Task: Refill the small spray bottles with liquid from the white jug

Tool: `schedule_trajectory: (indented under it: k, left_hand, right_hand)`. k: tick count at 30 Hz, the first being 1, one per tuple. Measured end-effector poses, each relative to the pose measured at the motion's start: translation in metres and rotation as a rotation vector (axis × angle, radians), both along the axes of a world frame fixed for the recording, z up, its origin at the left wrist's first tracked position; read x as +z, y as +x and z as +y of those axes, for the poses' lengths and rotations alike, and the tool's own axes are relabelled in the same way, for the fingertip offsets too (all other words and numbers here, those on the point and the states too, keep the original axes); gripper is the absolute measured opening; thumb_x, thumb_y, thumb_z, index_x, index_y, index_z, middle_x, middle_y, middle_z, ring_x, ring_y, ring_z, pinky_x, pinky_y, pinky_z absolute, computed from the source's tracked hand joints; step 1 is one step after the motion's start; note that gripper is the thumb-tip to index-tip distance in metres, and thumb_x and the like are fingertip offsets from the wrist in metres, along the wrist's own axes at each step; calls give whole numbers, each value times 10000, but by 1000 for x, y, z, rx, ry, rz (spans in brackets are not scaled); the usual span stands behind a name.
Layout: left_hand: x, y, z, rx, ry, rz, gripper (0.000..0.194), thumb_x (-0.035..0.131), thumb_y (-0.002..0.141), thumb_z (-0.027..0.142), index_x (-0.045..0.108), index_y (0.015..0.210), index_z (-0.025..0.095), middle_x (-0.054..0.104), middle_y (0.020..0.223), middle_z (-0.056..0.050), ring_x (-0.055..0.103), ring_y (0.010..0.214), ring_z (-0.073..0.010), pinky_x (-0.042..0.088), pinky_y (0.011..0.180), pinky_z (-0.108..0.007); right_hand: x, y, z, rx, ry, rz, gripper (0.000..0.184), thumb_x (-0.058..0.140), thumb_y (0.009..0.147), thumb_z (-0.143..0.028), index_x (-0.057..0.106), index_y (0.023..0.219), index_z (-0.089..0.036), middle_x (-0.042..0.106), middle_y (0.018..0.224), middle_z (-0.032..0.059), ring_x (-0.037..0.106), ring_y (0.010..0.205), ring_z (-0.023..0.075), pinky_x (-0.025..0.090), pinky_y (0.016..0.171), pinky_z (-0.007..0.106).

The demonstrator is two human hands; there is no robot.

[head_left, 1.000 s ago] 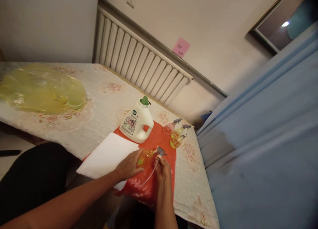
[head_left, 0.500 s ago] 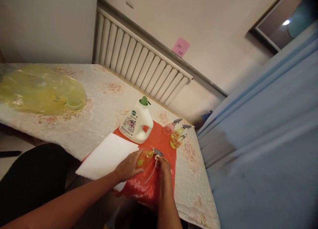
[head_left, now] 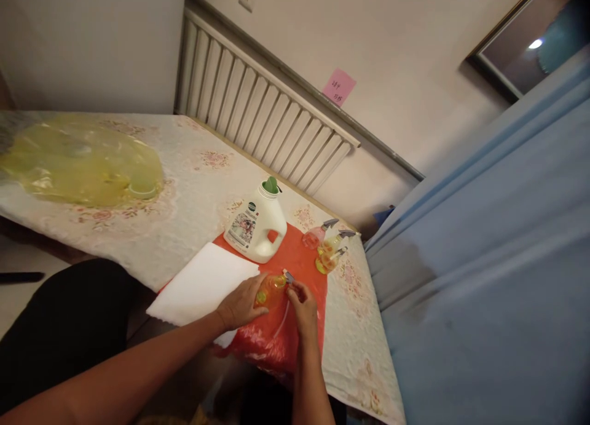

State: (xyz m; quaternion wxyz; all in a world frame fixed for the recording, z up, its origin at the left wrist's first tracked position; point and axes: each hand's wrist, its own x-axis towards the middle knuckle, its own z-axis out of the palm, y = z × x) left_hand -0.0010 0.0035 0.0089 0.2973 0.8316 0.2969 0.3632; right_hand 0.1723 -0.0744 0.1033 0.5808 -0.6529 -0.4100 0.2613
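Note:
My left hand [head_left: 243, 303] is wrapped around a clear yellowish spray bottle [head_left: 271, 289], which lies tilted with its open neck toward my right hand. Between the fingers of my right hand [head_left: 303, 303] is a grey trigger sprayer head [head_left: 289, 277], its thin pale dip tube [head_left: 282, 319] hanging down outside the bottle. Beneath both hands spreads a red plastic sheet [head_left: 306, 333]. Just beyond them stands a large cream jug [head_left: 258, 228] with a green spout and a printed label. White paper [head_left: 203, 283] lies under my left forearm.
Several spray bottles, one pink [head_left: 314, 236] and others yellow [head_left: 326, 260], stand at the right of the sheet. A yellow plastic bag [head_left: 83, 163] with a green cap [head_left: 142, 187] lies far left on the floral tablecloth [head_left: 193, 197]. A radiator [head_left: 262, 105] and blue curtain [head_left: 465, 259] border the table.
My right hand has turned the sprayer head and shifted its grip, with the fingers now higher beside the bottle's neck. The left hand still holds the bottle. The view has shifted slightly.

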Motion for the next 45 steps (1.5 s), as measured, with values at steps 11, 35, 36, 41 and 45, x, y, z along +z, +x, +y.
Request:
schedule_trajectory:
  k: [11,35,36,41,45]
  left_hand:
    - [1,0,0,-5,10,-20,909,736,778,336,244,1533,214,468,1495,-174,457,1381,-345,369,1150,-554]
    - [5,-1,-1,-22,-10,4,852,715,812,389,283,1514,170,483,1474,-195,483,1353,-343,384,1145,-525]
    - [6,-1,-1,-23,-13,5,850,715,811,386,288,1511,161,480,1475,-199,481,1354,-344,383,1147,-523]
    - [8,-2,-2,-19,-8,16,850,712,813,384,274,1512,177,482,1478,-183,477,1358,-337,380,1147,-527]
    - [8,-2,-2,-25,-5,22,867,718,809,370,251,1518,193,478,1482,-177,472,1363,-338,381,1144,-533]
  right_hand:
    - [5,-28,11,59,16,-215,387,781,658,-260,748,1040,-213,748,1089,63,671,1001,223,521,909,343]
    - [-9,-26,8,48,-13,-206,387,725,737,-305,711,1111,-208,715,1204,75,654,1067,226,500,939,340]
    - [-9,-26,7,44,-14,-215,391,724,739,-307,710,1117,-207,714,1206,78,655,1064,228,501,937,342]
    - [-7,-29,4,42,6,-263,388,710,758,-311,707,1131,-203,731,1156,75,666,1022,238,506,917,354]
    - [-4,-31,2,49,12,-266,385,698,778,-310,695,1148,-205,721,1187,79,662,1032,239,505,921,359]
